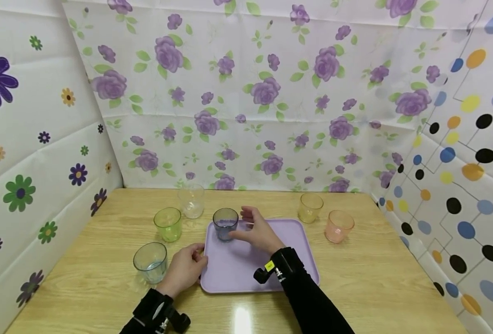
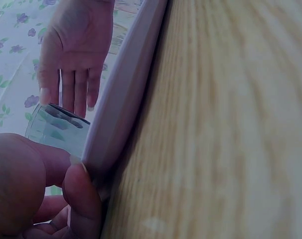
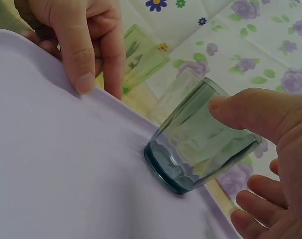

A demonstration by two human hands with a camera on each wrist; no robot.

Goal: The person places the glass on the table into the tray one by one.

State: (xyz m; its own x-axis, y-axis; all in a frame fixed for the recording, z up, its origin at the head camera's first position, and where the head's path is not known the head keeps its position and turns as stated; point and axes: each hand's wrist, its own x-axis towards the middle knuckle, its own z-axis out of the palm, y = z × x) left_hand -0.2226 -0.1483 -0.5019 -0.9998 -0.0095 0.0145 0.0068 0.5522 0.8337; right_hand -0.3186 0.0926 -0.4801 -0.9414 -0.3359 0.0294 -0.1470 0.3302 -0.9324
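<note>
Left to right on the worktop [image 1: 355, 283]: clear-blue cup [image 1: 150, 262], green cup [image 1: 168, 224], clear cup [image 1: 191, 201]. Left hand [image 1: 183, 269] pinches the lilac tray's [image 1: 246, 269] left rim. Grey-blue cup [image 1: 225, 223] stands upright in the tray's far-left corner. Right hand [image 1: 259, 229] just beside it, fingers loosely spread, thumb at its rim. Yellow cup [image 1: 310, 207] and pink cup [image 1: 338, 226] sit right of the tray.

Lilac tray [image 1: 296, 260] lies flat mid-table on wooden tabletop [image 1: 388, 287]. Blue-grey glass [image 1: 225, 224] upright in tray's far-left corner. Right hand [image 1: 258, 231] beside that glass, fingers loosely spread near its rim; contact unclear. Left hand [image 1: 185, 270] at tray's left edge, fingers curled on rim. Off tray: pale-blue glass [image 1: 150, 262] just left of left hand, green glass [image 1: 168, 224], clear glass [image 1: 191, 201], yellow glass [image 1: 310, 207], pink glass [image 1: 338, 226]. Floral sheets [image 1: 246, 93] wall table.
</note>
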